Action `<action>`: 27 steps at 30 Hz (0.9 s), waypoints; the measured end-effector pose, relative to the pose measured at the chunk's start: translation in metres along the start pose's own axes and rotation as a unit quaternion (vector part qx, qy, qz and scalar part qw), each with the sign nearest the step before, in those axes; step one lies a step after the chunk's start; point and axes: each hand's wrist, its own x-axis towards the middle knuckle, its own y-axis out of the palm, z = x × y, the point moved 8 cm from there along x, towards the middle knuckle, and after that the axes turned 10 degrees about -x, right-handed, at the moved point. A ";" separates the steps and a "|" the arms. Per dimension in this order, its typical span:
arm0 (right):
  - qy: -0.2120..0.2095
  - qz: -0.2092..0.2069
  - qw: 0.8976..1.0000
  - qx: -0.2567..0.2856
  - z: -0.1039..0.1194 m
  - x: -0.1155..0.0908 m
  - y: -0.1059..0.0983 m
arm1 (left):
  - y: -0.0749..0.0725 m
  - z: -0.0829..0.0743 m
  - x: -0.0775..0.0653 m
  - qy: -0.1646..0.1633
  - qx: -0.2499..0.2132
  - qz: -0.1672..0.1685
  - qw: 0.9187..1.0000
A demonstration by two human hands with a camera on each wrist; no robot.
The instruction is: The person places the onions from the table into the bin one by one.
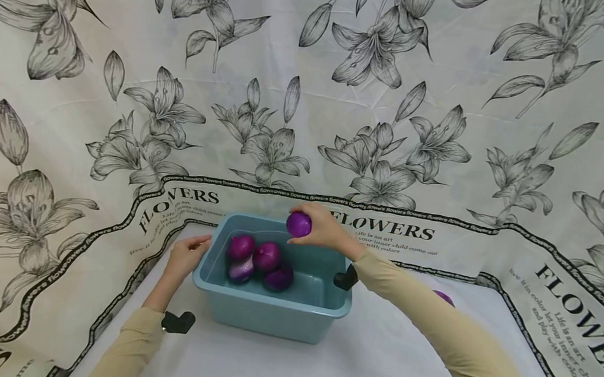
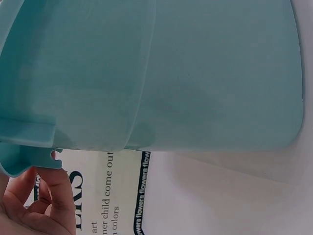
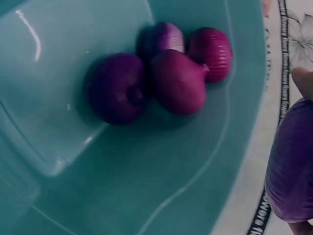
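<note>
Over the back of a blue plastic bin [image 1: 272, 318], my right hand [image 1: 325, 228] holds a round purple onion [image 1: 299, 224] between thumb and fingers. The right wrist view has this onion [image 3: 292, 166] at its right edge, with a fingertip at its top. Several purple and magenta onions [image 1: 267, 257] lie together in the left part of the bin. My left hand [image 1: 183, 259] is at the bin's left rim. In the left wrist view its curled fingers [image 2: 56, 191] grip under the rim's lip [image 2: 34, 155]; the thumb is hidden there.
Another purple onion [image 1: 444, 296] shows partly behind my right forearm on the white tabletop [image 1: 374, 357]. A cloth printed with flowers and lettering [image 1: 306, 124] hangs behind and around the table. Dark bands sit at both wrists.
</note>
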 end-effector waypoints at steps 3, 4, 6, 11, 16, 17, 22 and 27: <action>-0.026 0.028 0.999 -0.012 0.001 0.000 0.020 | 0.000 0.000 0.001 0.001 -0.002 -0.002 1.000; -0.030 0.039 0.999 -0.017 0.001 -0.001 0.026 | 0.000 0.000 0.001 0.002 -0.002 -0.002 1.000; -0.033 0.066 0.997 -0.021 0.000 -0.003 0.038 | 0.000 0.001 0.002 0.004 -0.001 -0.002 1.000; -0.017 0.144 0.989 -0.028 -0.002 -0.009 0.062 | -0.001 0.000 0.002 0.001 0.004 -0.005 1.000; 0.006 0.224 0.973 -0.048 -0.007 -0.015 0.081 | -0.003 -0.001 0.004 0.005 0.009 -0.010 1.000; 0.013 0.240 0.969 -0.054 -0.008 -0.017 0.084 | -0.004 -0.001 0.004 0.007 0.007 -0.012 1.000; 0.042 0.304 0.948 -0.079 -0.014 -0.024 0.101 | -0.006 -0.002 0.002 0.030 -0.003 -0.024 0.999; 0.070 0.356 0.925 -0.109 -0.019 -0.035 0.117 | -0.006 0.000 0.002 0.032 -0.008 -0.022 0.999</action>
